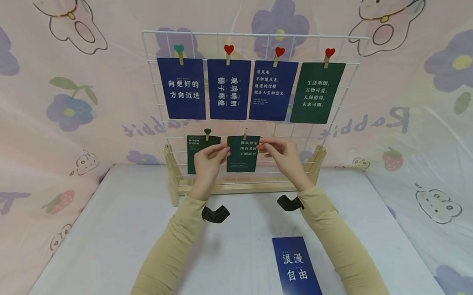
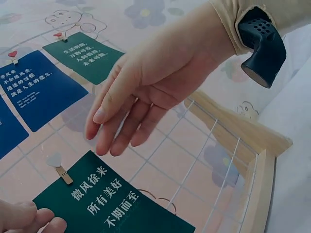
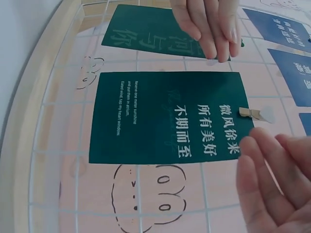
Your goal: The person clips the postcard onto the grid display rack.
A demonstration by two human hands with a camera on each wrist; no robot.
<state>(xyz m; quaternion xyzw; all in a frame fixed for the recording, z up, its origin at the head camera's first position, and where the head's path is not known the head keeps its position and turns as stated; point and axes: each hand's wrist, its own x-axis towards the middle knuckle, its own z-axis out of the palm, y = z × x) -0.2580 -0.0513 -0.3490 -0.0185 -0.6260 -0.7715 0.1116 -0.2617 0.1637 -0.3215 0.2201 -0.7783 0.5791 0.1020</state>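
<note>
A dark green card (image 1: 243, 160) with white writing hangs in the lower row of a white wire grid (image 1: 273, 132). Holding its top edge is a small wooden clip (image 3: 249, 113) with a pale heart. My left hand (image 1: 208, 166) is at the card's left edge, fingers loosely bent; the right wrist view shows a gap between them and the card. On the other side, my right hand (image 1: 287, 157) has relaxed fingers close to the card's upper right corner; whether they touch it I cannot tell. Partly behind my left hand hangs another green card (image 1: 194, 145) on a dark green heart clip (image 1: 207, 132).
Blue cards (image 1: 182, 108) and a green card (image 1: 317, 91) hang along the upper row on heart clips. A wooden base (image 1: 246, 188) supports the grid on the white table (image 1: 145, 239). One blue card (image 1: 300, 287) lies near the front. Patterned cloth (image 1: 111, 91) stands behind.
</note>
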